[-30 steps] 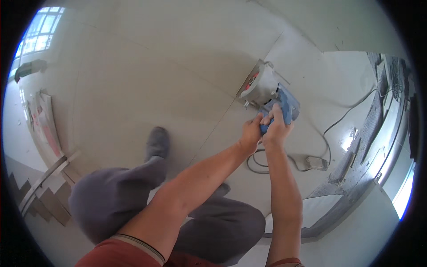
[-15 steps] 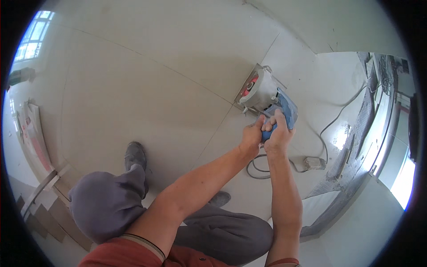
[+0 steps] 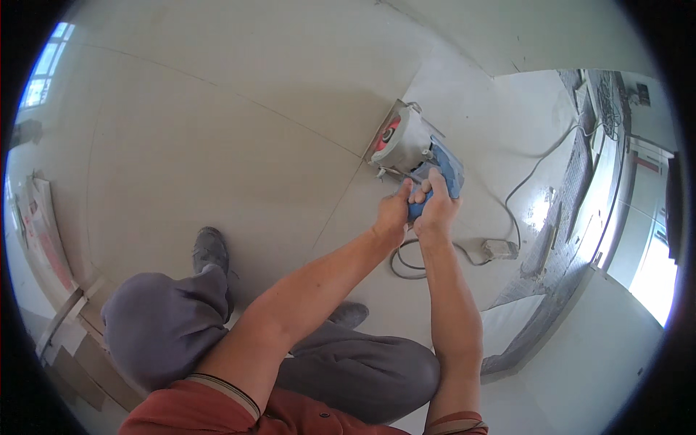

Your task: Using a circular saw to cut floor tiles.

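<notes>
Both of my hands are closed around the blue handle of a hand-held circular saw point(image 3: 406, 141). Its silver guard and flat metal base plate point(image 3: 377, 134) rest on the pale floor tiles point(image 3: 239, 167), along a joint between them. My left hand point(image 3: 392, 216) grips the near end of the handle from the left. My right hand point(image 3: 439, 208) wraps it from the right, fingers curled over the grip. A round red part shows at the guard's left side. Any cutting edge is hidden beneath the plate.
A grey cable point(image 3: 522, 181) runs across the floor at right, looping near my right forearm, past a small dusty block point(image 3: 500, 249). Strips of rubble point(image 3: 533, 264) and a pale panel point(image 3: 609, 333) lie farther right. Long boards point(image 3: 47, 225) stand at far left. My shoe point(image 3: 210, 250) is planted left.
The whole view has shifted slightly, so everything appears a little farther left and higher. Against the tile joints, the saw looks in about the same place, with both hands still on it.
</notes>
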Available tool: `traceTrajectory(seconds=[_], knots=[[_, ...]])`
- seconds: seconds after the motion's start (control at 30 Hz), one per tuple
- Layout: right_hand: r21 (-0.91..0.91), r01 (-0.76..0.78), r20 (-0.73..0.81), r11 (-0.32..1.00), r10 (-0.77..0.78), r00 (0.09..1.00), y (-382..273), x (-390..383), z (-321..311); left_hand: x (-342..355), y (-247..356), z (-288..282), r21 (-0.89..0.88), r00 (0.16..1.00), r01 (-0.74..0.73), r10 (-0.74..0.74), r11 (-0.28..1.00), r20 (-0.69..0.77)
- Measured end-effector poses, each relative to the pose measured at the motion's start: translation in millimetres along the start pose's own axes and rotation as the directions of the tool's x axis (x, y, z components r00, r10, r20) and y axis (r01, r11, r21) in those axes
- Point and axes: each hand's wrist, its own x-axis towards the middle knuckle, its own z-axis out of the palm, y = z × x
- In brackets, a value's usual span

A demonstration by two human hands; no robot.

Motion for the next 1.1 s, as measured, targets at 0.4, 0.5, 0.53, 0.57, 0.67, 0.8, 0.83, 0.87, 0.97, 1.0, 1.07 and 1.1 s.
traceTrajectory(seconds=[0.4, 0.5, 0.53, 0.57, 0.67, 0.8, 0.83, 0.87, 0.97, 1.0, 1.07, 1.1], knots=[[-0.051, 0.009, -0.001, 0.999, -0.009, 1.000, 0.6, 1.1, -6.6, -10.4, 2.3, 6.6, -0.083, 0.998, 0.050, -0.046, 0.995, 0.047], [-0.034, -0.013, 0.001, 0.999, 0.013, 1.000, 1.0, -1.1, -4.4, -6.0, 2.7, -0.5, -0.042, 0.999, 0.035, -0.033, 0.998, 0.042], [-0.055, -0.017, 0.011, 0.998, 0.018, 1.000, 1.1, -0.8, -6.5, -7.1, 2.0, -0.6, -0.048, 0.998, 0.032, -0.029, 0.998, 0.049], [-0.057, -0.017, 0.009, 0.998, 0.017, 1.000, 0.8, -0.1, -7.5, -7.8, 1.2, 0.0, -0.053, 0.998, 0.028, -0.025, 0.998, 0.056], [-0.075, 0.012, 0.007, 0.997, -0.011, 1.000, -0.1, 1.0, -10.3, -9.9, 0.0, 6.9, -0.051, 0.999, 0.048, -0.047, 0.998, 0.018], [-0.042, 0.013, -0.021, 0.999, -0.014, 1.000, -1.2, -0.9, -5.9, -3.2, -3.0, 0.4, -0.071, 0.996, 0.056, -0.051, 0.996, 0.070], [-0.048, 0.001, -0.026, 0.999, -0.002, 1.000, -1.7, -1.0, -5.6, -1.2, -4.3, -0.2, -0.067, 0.997, 0.054, -0.050, 0.996, 0.066], [-0.048, 0.001, -0.025, 0.999, -0.002, 1.000, -1.5, -1.1, -5.6, 0.7, -5.5, -1.0, -0.063, 0.997, 0.053, -0.049, 0.997, 0.061], [-0.037, 0.015, -0.011, 0.999, -0.016, 1.000, -1.0, -1.7, -5.6, 3.1, -6.7, -2.6, -0.091, 0.993, 0.079, -0.070, 0.993, 0.092], [-0.045, 0.019, -0.005, 0.999, -0.019, 1.000, -1.5, -2.3, -4.2, 2.8, -7.2, -2.7, -0.091, 0.993, 0.078, -0.070, 0.993, 0.092], [-0.058, 0.025, -0.010, 0.998, -0.025, 1.000, -2.3, -1.5, -7.5, -4.2, -7.3, 2.7, -0.061, 0.999, 0.012, -0.009, 0.998, 0.042], [-0.057, 0.030, -0.015, 0.998, -0.031, 0.999, -2.3, -1.0, -10.0, -5.4, -8.1, 4.3, -0.061, 0.999, 0.017, -0.014, 0.998, 0.044]])
